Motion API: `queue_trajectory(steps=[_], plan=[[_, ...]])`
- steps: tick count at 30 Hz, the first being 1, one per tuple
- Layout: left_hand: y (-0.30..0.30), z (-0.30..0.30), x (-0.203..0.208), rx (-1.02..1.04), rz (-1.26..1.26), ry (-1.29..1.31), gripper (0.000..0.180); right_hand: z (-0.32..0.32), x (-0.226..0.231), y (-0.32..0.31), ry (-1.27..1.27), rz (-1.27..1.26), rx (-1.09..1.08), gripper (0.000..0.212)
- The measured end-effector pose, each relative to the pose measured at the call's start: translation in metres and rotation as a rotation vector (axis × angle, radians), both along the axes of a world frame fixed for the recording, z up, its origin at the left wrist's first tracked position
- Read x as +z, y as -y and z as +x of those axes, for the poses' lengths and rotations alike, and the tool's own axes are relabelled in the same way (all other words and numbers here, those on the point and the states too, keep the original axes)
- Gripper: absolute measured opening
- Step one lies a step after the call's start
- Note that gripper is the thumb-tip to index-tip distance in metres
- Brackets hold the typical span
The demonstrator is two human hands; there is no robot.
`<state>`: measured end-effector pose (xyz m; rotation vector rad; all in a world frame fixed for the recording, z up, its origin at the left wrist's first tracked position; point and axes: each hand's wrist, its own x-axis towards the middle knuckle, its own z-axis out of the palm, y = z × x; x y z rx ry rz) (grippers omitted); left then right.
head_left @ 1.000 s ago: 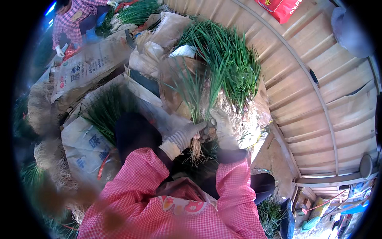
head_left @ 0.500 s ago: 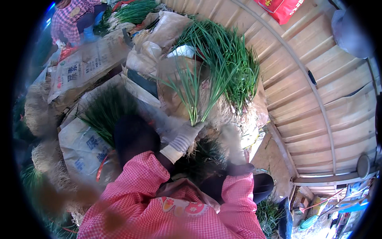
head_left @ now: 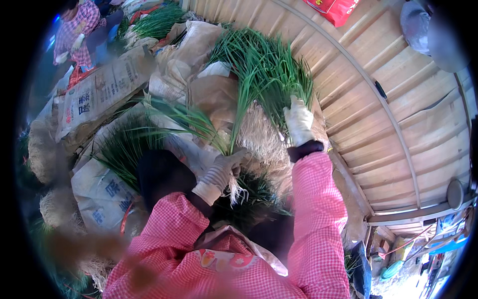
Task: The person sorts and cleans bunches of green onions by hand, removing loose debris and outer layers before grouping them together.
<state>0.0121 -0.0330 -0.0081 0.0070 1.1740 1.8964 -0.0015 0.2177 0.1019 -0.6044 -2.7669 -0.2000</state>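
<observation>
My left hand (head_left: 221, 172), in a pale striped work glove, is closed round a small bunch of green onions (head_left: 211, 130). Their leaves fan up and to the left, and whitish roots hang below the fist. Farther off to the right lies a big heap of green onions (head_left: 264, 65), its tangled pale roots (head_left: 261, 134) toward me. At that heap's right side, my gloved right hand (head_left: 298, 122) reaches in with fingers stretched against the stalks; the fingertips are partly covered by leaves. Dark green leaves (head_left: 254, 192) lie between my knees.
Another bunch of onions (head_left: 124, 144) rests by my left knee on a white sack (head_left: 102, 189). Printed sacks (head_left: 99, 94) spread to the left. A ribbed tan wall (head_left: 368, 99) curves along the right. A person in a checked shirt (head_left: 79, 30) sits at the far left.
My right hand has moved from near my lap forward to the onion heap. The held bunch's leaves have tipped to the left, with my left hand still round it.
</observation>
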Motion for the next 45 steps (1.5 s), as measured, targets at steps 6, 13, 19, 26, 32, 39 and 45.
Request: queue_trajectory(steps=[6,13,19,26,32,39,45], plan=[[0.0,0.001,0.023,0.038,0.424,0.078,0.032,-0.003,0.052,-0.058,-0.72,-1.146,0.129,0.023],[-0.002,-0.02,0.025,0.272,0.405,0.136,0.033,0.008,0.071,-0.048,-0.957,-1.559,0.378,0.011],[-0.049,-0.021,0.015,0.039,0.391,-0.024,0.042,-0.013,0.039,-0.062,-0.768,-1.751,0.316,0.01],[-0.074,-0.014,-0.019,-0.063,0.044,0.059,0.034,-0.04,-0.022,0.041,-0.881,-2.223,0.135,0.016],[-0.056,-0.005,0.007,-0.099,0.125,-0.01,0.029,-0.033,-0.056,0.039,-0.876,-1.94,-0.171,0.019],[-0.043,-0.03,0.037,-0.129,0.436,0.024,0.02,-0.068,-0.084,-0.035,-0.933,-1.358,0.093,0.014],[-0.002,-0.015,0.034,-0.133,0.368,-0.021,0.025,-0.106,-0.007,-0.104,-1.157,-1.683,0.091,0.01]])
